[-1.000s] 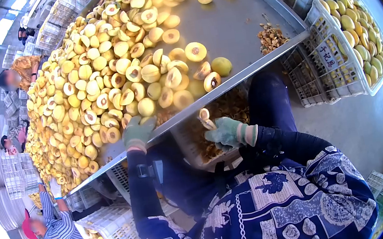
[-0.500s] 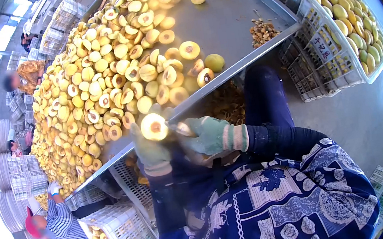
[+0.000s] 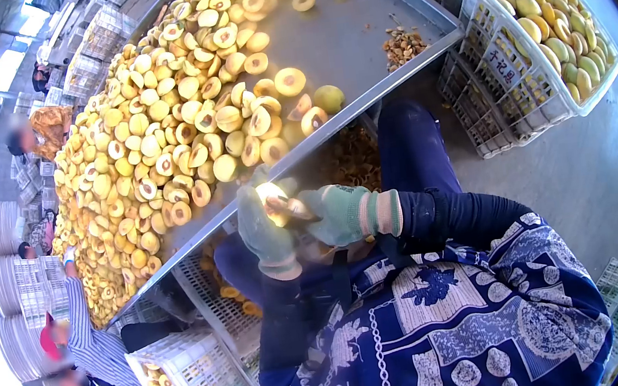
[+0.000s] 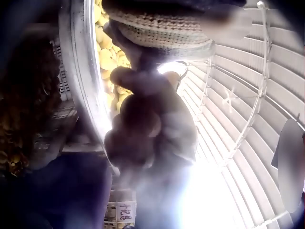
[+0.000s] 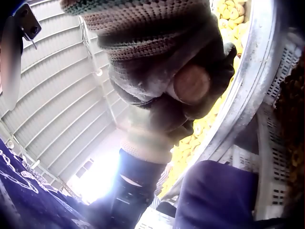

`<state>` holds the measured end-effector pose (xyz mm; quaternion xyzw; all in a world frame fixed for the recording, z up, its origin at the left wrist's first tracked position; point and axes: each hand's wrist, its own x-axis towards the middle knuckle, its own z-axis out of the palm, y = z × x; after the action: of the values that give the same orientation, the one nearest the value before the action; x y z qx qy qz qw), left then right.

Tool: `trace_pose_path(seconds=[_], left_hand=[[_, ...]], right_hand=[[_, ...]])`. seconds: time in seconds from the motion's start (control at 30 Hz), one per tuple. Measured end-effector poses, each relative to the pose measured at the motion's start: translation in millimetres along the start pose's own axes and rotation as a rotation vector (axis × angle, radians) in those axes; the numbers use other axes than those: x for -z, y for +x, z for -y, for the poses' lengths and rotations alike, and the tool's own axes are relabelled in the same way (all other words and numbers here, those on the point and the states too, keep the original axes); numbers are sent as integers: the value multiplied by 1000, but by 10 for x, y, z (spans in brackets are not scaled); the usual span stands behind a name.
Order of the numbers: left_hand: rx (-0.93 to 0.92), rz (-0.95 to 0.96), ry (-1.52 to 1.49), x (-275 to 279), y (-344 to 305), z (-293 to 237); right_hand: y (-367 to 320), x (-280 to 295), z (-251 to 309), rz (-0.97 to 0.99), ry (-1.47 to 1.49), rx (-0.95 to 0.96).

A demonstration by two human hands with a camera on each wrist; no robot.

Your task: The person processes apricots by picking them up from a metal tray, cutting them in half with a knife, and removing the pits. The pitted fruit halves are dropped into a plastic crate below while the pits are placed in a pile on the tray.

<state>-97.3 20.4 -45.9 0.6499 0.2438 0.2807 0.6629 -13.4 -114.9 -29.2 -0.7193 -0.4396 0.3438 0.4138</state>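
Observation:
In the head view my gloved left hand (image 3: 264, 234) holds a brightly lit yellow peach half (image 3: 272, 196) in front of the metal table's edge. My gloved right hand (image 3: 339, 214) is close beside it and grips a short tool (image 3: 297, 208), whose tip overlaps the peach half. The round wooden end of the tool's handle (image 5: 192, 85) shows in the right wrist view, poking out of the curled fingers; the working tip is hidden there. The left wrist view shows the left glove (image 4: 152, 124) dark and backlit. Many peach halves (image 3: 155, 147) are heaped on the table.
The raised table rim (image 3: 380, 80) runs just beyond my hands. A small pile of brown scraps (image 3: 404, 48) lies at the table corner. A white crate (image 3: 500, 70) of whole peaches stands right, another crate (image 3: 192, 372) at lower left. Other people work along the far left side.
My left hand has come back from the heap with a peach half and brought it to the right hand. The right hand has moved left with the tool, up to the fruit.

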Motion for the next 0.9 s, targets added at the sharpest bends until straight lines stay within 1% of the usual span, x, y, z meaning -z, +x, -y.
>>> trace_pose_path(seconds=[0.03,0.1,0.13,0.17,0.2,0.23,0.27,0.33,0.37,0.43,0.47,0.5,0.53,0.57,0.6,0.63,0.67,0.7,0.73,0.77,0.83,0.87,0.9], left_hand=[[-36,17,153,87,25,127],[-43,24,110,77,35,117],[-56,80,147,93,19,91],[-68,136,184,68,3,8],[-67,136,183,32,-22,-64],[41,112,29,-15,-48,-130],[149,87,-125,-46,-70,-162],[145,71,-125,-68,-96,-168],[141,56,-125,-78,-106,-166],[132,35,-125,-81,-128,-130],[123,17,-124,-81,-132,-104],[122,17,-125,-87,-144,-62],[-11,12,-77,-86,-176,-13],[-148,5,-30,-87,-192,-5],[-100,-2,-65,-78,-196,-16],[-100,-7,-65,-81,-223,-18],[-224,4,153,-97,-251,-19],[-350,15,370,-122,-252,-42],[-152,57,274,-113,-262,-90],[-152,55,271,-161,-273,-162],[59,-87,-163,-268,-268,-272],[-219,-75,213,-166,-237,-82],[-220,-76,212,-85,-227,-61]], right_hand=[[39,-67,-116,7,-76,96],[42,-80,-183,30,-85,109],[49,-76,-202,50,-94,121],[15,22,-89,50,-94,121],[-62,190,122,181,57,-39],[-106,279,238,310,209,-200],[-107,245,216,310,209,-201],[-98,153,157,465,624,-334],[-111,176,205,465,621,-333],[-153,244,332,457,564,-409],[-157,251,296,456,564,-408],[-170,256,220,563,824,-411],[-186,238,165,669,1087,-411],[-195,204,150,670,1084,-412],[-204,168,145,679,1215,-382],[-210,123,134,690,1350,-352],[-192,87,111,732,1424,-438],[-156,11,27,732,1419,-438],[-141,-119,-87,832,1627,-313],[-156,-206,-140,928,1830,-176],[-195,-239,-120,911,1866,-163],[-199,-252,-122,920,1833,-84],[-199,-246,-116,928,1798,-5]])
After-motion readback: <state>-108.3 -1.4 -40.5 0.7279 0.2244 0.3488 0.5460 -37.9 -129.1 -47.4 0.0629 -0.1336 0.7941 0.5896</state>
